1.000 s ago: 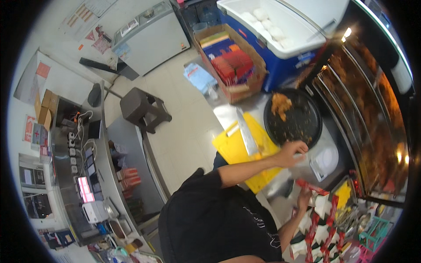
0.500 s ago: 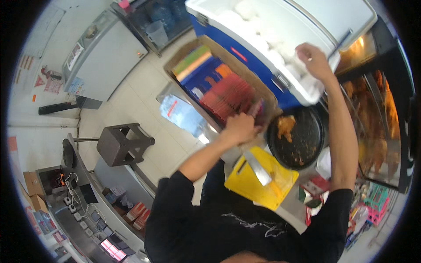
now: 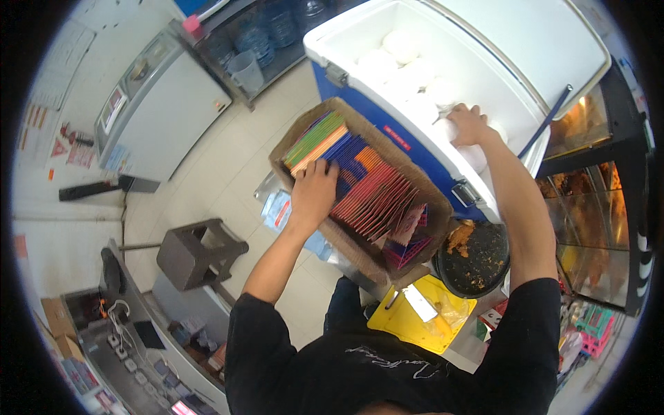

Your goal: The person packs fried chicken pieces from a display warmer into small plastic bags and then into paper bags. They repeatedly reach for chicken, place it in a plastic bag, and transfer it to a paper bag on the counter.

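Observation:
A cardboard box [image 3: 294,128] holds upright rows of folded paper packets: green and yellow, blue and orange, then red. My left hand [image 3: 315,197] reaches over its left side, fingers bent and closed on the edges of the blue packets [image 3: 353,152]; its thumb is hidden. Inside the open blue-and-white cooler [image 3: 432,159], my right hand [image 3: 470,128] closes its fingers around a white round bundle [image 3: 447,130]. More white round bundles [image 3: 401,47] fill the cooler. At the near end of the box lean pink and purple packets [image 3: 408,238], away from both hands.
A black round pan [image 3: 474,259] with browned food stands beside the box. A knife [image 3: 418,303] lies on a yellow cutting board [image 3: 408,328]. At right stands a lit glass food cabinet [image 3: 591,235]; at left, a dark stool [image 3: 197,252] and a white chest freezer [image 3: 166,104].
My left hand has moved from the box's near end to the blue packets farther along. My right hand has moved from above the cooler's near rim down to a white bundle. The view has shifted.

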`<state>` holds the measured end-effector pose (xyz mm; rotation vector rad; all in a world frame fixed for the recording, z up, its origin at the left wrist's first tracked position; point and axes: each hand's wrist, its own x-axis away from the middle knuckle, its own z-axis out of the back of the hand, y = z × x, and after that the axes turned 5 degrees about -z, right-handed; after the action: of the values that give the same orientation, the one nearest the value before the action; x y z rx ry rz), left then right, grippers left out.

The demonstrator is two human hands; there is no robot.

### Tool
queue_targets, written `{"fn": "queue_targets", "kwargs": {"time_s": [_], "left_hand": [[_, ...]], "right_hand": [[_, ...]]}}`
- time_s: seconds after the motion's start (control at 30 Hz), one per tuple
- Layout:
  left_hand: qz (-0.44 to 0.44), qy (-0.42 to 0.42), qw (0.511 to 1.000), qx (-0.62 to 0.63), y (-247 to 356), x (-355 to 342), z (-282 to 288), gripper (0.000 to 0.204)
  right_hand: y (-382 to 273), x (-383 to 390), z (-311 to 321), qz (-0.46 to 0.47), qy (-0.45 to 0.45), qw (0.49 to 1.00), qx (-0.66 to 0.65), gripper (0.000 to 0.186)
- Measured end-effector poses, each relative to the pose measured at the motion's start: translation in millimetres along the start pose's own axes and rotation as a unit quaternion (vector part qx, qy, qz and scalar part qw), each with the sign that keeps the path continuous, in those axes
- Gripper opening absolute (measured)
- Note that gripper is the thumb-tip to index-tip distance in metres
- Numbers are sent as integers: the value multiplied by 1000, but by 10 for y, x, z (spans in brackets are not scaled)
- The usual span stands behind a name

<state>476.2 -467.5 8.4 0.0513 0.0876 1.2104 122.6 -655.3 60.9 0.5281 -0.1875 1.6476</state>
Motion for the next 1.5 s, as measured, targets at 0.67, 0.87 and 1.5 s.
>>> {"fn": "queue_targets", "kwargs": {"time_s": [0.67, 0.87, 1.5], "left_hand": [[53, -198, 940, 272, 55, -156, -138, 41], [20, -235, 944, 232, -1, -183, -261, 42], [9, -4, 994, 113, 149, -147, 270, 15]], "right_hand": [[361, 212, 809, -62, 252, 716, -648, 90], [1641, 693, 1312, -165, 442, 606, -641, 72], [1155, 1966, 1209, -151, 334, 839, -403, 46]]}}
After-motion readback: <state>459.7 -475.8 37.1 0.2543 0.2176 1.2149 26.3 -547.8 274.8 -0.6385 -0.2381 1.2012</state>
